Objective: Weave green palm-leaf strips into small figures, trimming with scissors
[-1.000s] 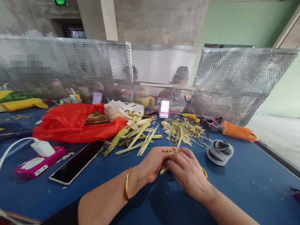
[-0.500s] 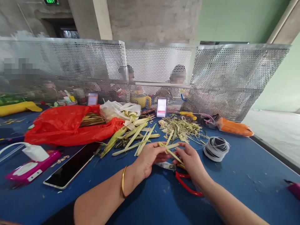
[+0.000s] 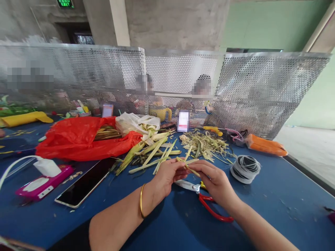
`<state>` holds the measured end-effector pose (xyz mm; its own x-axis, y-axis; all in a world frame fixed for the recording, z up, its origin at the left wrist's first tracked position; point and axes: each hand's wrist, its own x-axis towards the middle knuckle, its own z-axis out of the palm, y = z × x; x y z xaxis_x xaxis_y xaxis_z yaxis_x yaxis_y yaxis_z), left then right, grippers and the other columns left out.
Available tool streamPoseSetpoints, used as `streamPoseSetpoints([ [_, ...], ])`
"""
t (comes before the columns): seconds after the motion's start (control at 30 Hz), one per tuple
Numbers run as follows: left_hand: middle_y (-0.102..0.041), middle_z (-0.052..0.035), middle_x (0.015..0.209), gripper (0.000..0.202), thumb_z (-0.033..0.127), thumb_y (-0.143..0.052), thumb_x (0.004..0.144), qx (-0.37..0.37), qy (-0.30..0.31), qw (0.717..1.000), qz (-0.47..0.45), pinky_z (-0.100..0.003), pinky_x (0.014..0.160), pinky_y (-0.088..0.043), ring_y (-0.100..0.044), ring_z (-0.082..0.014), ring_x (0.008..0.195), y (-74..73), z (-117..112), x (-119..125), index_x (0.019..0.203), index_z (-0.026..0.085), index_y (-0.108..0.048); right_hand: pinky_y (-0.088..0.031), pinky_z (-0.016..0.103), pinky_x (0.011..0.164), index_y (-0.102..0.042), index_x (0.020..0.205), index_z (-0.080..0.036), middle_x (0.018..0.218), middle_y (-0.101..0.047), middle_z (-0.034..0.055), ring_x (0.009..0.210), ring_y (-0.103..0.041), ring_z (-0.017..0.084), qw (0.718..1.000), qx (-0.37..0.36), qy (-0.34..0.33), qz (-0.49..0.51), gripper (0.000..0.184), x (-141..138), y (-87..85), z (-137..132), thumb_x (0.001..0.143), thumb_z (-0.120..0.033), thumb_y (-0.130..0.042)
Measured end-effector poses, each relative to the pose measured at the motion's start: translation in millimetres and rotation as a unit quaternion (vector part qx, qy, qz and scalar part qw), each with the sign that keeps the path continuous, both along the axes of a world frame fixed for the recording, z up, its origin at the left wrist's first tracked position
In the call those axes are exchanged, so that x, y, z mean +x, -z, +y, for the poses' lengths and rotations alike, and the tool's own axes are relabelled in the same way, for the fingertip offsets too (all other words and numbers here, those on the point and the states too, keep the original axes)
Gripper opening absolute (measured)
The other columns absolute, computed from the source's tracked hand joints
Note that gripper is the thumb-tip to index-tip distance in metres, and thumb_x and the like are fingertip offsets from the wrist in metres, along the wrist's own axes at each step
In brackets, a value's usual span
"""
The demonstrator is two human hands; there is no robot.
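My left hand (image 3: 168, 175) pinches pale yellow-green husk strips (image 3: 194, 172) that cross each other above the table. The fingers of my right hand (image 3: 215, 179) are closed on the other end of the same strips, just to the right. Below both hands lie scissors (image 3: 195, 187) with metal blades and red handles, partly covered by my right hand. Beyond my left hand is a pile of longer husk strips (image 3: 149, 153). Shredded husk scraps (image 3: 205, 143) are heaped farther off. A spool of white cord (image 3: 245, 169) stands right of my right hand.
A red plastic bag (image 3: 70, 139) and white bag (image 3: 136, 122) sit at left, near a dark phone (image 3: 85, 184) and magenta power strip (image 3: 43, 186). A lit phone (image 3: 183, 120) leans before the perforated metal screen (image 3: 180, 69). An orange packet (image 3: 267, 144) lies far right.
My right hand has closed in on the crossing strips, and less of the strip shows between the hands. More of the scissors is uncovered. The whole view has shifted slightly.
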<state>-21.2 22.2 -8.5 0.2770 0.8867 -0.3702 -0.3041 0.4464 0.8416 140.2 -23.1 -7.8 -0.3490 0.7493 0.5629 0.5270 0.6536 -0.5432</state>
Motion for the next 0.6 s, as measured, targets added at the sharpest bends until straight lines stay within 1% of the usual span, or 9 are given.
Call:
streamPoseSetpoints([
  [0.07, -0.067, -0.0007, 0.063, 0.028, 0.015, -0.073, 0.066, 0.011, -0.001, 1.000, 0.017, -0.022, 0.059, -0.051, -0.063, -0.0113, 0.055, 2.5, -1, 1, 0.093, 0.014, -0.064, -0.054, 0.028, 0.083, -0.065, 0.110, -0.024, 0.108, -0.069, 0.0075, 0.097, -0.066, 0.017, 0.996, 0.057, 0.014, -0.064, 0.029, -1, 1.7, -2, 0.093, -0.014, -0.044],
  [0.13, -0.067, -0.0001, 0.064, 0.032, 0.017, -0.074, 0.064, 0.031, 0.015, 0.999, 0.032, -0.022, 0.059, -0.050, -0.062, -0.0109, 0.055, 4.9, -3, 2, 0.095, 0.014, -0.066, -0.053, 0.029, 0.080, -0.066, 0.108, -0.023, 0.104, -0.070, 0.0073, 0.092, -0.066, 0.017, 0.983, 0.127, 0.027, -0.131, 0.028, -2, 1.3, -5, 0.093, -0.013, -0.045],
  [0.2, -0.067, -0.0011, 0.064, 0.024, 0.020, -0.074, 0.064, 0.056, 0.049, 0.996, 0.047, -0.022, 0.059, -0.049, -0.063, -0.0115, 0.057, 5.5, -6, 3, 0.087, 0.013, -0.068, -0.051, 0.032, 0.081, -0.066, 0.104, -0.023, 0.100, -0.071, 0.0067, 0.089, -0.066, 0.017, 0.970, 0.175, 0.049, -0.158, 0.026, -2, -1.1, -7, 0.093, -0.013, -0.046],
  [0.23, -0.067, -0.0019, 0.064, 0.018, 0.021, -0.073, 0.065, 0.072, 0.066, 0.994, 0.056, -0.022, 0.058, -0.048, -0.063, -0.0120, 0.058, 5.1, -7, 4, 0.081, 0.013, -0.069, -0.049, 0.034, 0.083, -0.066, 0.102, -0.023, 0.099, -0.071, 0.0064, 0.089, -0.065, 0.018, 0.969, 0.183, 0.062, -0.154, 0.024, -2, -2.5, -8, 0.093, -0.013, -0.046],
  [0.3, -0.067, -0.0028, 0.064, 0.012, 0.023, -0.070, 0.068, 0.106, 0.092, 0.987, 0.077, -0.022, 0.059, -0.047, -0.064, -0.0129, 0.060, 3.4, -11, 4, 0.074, 0.013, -0.069, -0.046, 0.036, 0.087, -0.066, 0.096, -0.022, 0.098, -0.071, 0.0058, 0.091, -0.064, 0.018, 0.975, 0.163, 0.088, -0.122, 0.021, -2, -4.6, -6, 0.093, -0.014, -0.046],
  [0.37, -0.067, -0.0025, 0.064, 0.008, 0.020, -0.067, 0.069, 0.131, 0.118, 0.980, 0.091, -0.023, 0.062, -0.048, -0.064, -0.0132, 0.061, 1.4, -14, 4, 0.072, 0.013, -0.070, -0.044, 0.035, 0.087, -0.064, 0.090, -0.023, 0.094, -0.071, 0.0043, 0.089, -0.063, 0.018, 0.983, 0.108, 0.123, -0.087, 0.019, 0, -4.9, -4, 0.093, -0.017, -0.046],
  [0.43, -0.067, -0.0022, 0.064, 0.008, 0.017, -0.063, 0.069, 0.145, 0.148, 0.973, 0.101, -0.025, 0.066, -0.049, -0.064, -0.0134, 0.062, 0.0, -16, 4, 0.071, 0.013, -0.070, -0.044, 0.031, 0.080, -0.063, 0.086, -0.023, 0.088, -0.070, 0.0023, 0.084, -0.063, 0.017, 0.983, 0.043, 0.162, -0.073, 0.018, 1, -3.7, -1, 0.093, -0.020, -0.047],
  [0.5, -0.067, -0.0020, 0.065, 0.008, 0.015, -0.061, 0.070, 0.150, 0.169, 0.968, 0.110, -0.025, 0.068, -0.049, -0.065, -0.0139, 0.063, -0.9, -18, 4, 0.070, 0.013, -0.069, -0.042, 0.027, 0.070, -0.061, 0.079, -0.023, 0.080, -0.067, 0.0007, 0.075, -0.060, 0.016, 0.976, -0.007, 0.198, -0.086, 0.018, 2, -1.9, 0, 0.092, -0.023, -0.048],
  [0.6, -0.068, -0.0025, 0.066, 0.010, 0.018, -0.060, 0.072, 0.143, 0.185, 0.965, 0.123, -0.025, 0.067, -0.048, -0.066, -0.0146, 0.066, -2.6, -19, 4, 0.071, 0.014, -0.069, -0.035, 0.024, 0.057, -0.053, 0.066, -0.022, 0.064, -0.057, -0.0020, 0.060, -0.051, 0.013, 0.967, -0.034, 0.231, -0.104, 0.026, 3, 0.6, 0, 0.090, -0.029, -0.049],
])
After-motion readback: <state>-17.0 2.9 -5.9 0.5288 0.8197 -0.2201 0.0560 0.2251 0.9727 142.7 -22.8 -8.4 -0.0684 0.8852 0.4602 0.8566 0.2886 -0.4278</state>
